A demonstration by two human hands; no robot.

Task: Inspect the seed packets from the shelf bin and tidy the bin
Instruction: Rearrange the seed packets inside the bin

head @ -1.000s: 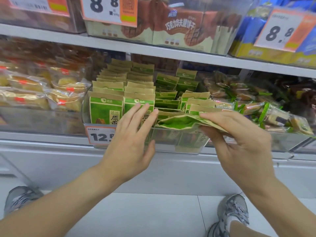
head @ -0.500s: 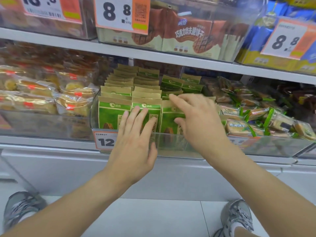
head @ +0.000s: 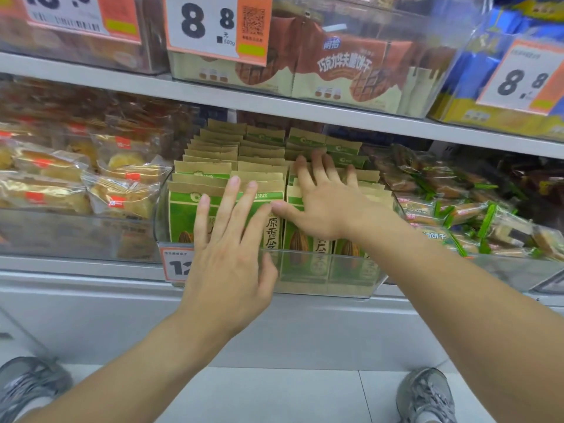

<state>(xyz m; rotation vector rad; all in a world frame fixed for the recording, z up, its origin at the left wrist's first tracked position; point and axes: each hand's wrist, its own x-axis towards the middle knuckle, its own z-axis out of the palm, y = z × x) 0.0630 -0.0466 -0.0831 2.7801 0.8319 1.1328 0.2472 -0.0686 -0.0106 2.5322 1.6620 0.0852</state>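
Long grey shelf board [head: 305, 109] overhead, loaded with clear bins of chocolate wafer packs [head: 345, 71] and blue packets [head: 500, 50] behind big price cards [head: 210, 25]. Below it, a second level of clear bins side by side. Left bin: cellophane-wrapped pastries [head: 122, 190] heaped loosely. Right bin: small snacks in green-edged wrappers [head: 451, 215], jumbled. Centre stage, the clear shelf bin [head: 320, 276], orange-edged price tag [head: 175, 264] clipped to its front left corner. Inside, green and tan seed packets [head: 213, 154] standing upright in rows, front to back, filling the bin.

Two bare arms reaching in from below. Left hand [head: 229, 248] flat against the front packets of the left and middle rows, fingers straight and spread wide, gripping nothing. Right hand [head: 326, 199] laid palm-down across the tops of the right rows, fingers splayed and straight, thumb stretched left to touch the middle front packet [head: 274, 230], nothing pinched.

Down on the pale floor, grey sneakers [head: 424, 395] at either bottom corner.
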